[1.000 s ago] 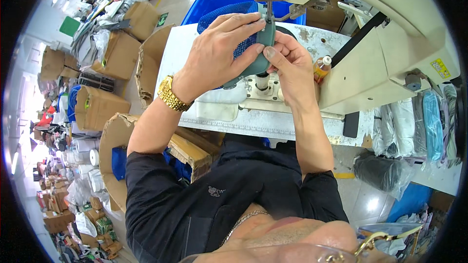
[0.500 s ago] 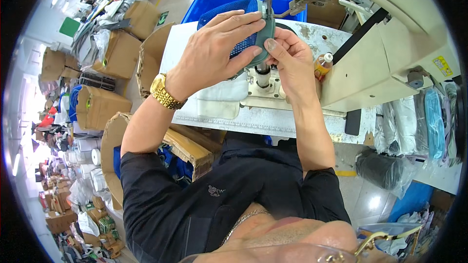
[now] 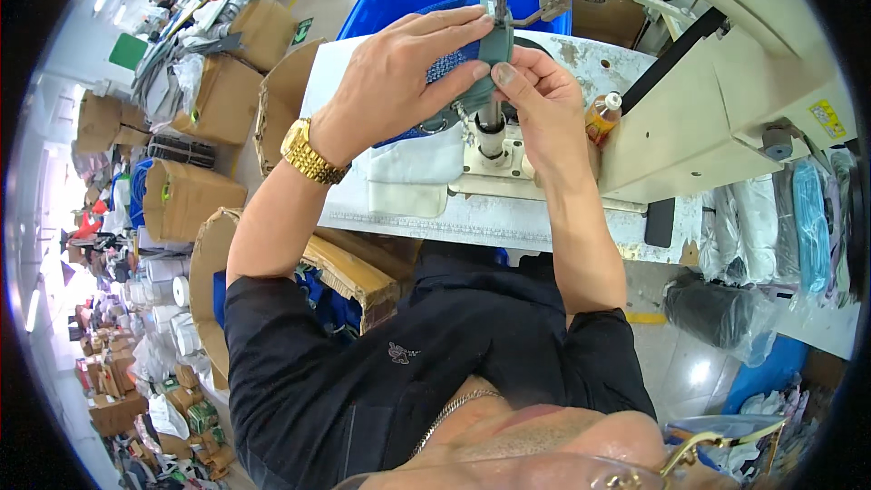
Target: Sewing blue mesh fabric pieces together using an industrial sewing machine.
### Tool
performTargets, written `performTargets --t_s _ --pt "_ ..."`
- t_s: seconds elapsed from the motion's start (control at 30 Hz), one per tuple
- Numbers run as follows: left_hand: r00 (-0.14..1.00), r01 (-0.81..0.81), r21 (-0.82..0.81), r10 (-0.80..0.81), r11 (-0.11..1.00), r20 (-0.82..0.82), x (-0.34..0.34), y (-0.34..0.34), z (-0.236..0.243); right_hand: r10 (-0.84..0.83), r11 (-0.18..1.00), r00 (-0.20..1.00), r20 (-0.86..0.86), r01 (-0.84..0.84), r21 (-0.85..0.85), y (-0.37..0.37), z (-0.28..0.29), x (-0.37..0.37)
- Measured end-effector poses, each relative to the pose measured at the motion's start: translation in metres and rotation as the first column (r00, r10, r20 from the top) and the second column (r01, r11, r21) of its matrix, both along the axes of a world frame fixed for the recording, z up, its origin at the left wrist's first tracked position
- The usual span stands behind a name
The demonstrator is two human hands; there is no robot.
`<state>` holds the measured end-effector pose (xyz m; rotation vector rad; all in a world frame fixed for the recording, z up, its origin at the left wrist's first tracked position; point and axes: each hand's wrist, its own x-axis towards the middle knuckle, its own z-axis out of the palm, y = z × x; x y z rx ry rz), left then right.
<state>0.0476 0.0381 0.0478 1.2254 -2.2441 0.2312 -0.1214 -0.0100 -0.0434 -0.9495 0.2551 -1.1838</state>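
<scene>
A blue mesh fabric piece with a grey-green edge band (image 3: 495,47) sits at the presser foot (image 3: 501,11) of a sewing machine (image 3: 699,132), above its upright post (image 3: 491,138). My left hand (image 3: 386,77) lies over the mesh with fingers stretched out and flat, its thumb by the band; it covers most of the piece. On the other side, my right hand (image 3: 549,109) pinches the band's edge between thumb and curled fingers. Pale folded cloth (image 3: 408,186) lies on the white table below my left hand.
Behind the table stands a blue plastic bin (image 3: 381,0). A small bottle with a white cap (image 3: 602,118) is beside the machine. Cardboard boxes (image 3: 354,281) crowd the left side, one holding blue material. Plastic-wrapped bundles (image 3: 758,227) are at the right.
The mesh piece has turned under the presser foot, its lower part swinging left and toward me. My left hand has shifted slightly left with it; my right hand keeps its pinch.
</scene>
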Motion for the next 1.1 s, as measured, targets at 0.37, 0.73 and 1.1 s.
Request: performTargets --t_s 0.37,0.73,1.1 --pt "0.990 0.023 0.017 -0.020 1.000 -0.141 0.007 -0.020 -0.009 0.010 0.999 1.000 -0.025 -0.011 -0.043 -0.003 -0.001 0.004" --pt "0.937 0.018 0.155 0.037 0.988 -0.347 0.008 -0.027 -0.016 -0.116 0.990 0.986 -0.117 0.106 -0.088 -0.001 0.006 0.008" --pt "0.894 0.216 0.345 -0.042 0.913 -0.447 0.021 -0.043 -0.021 -0.260 0.959 0.937 -0.234 0.222 -0.179 0.006 0.012 0.015"
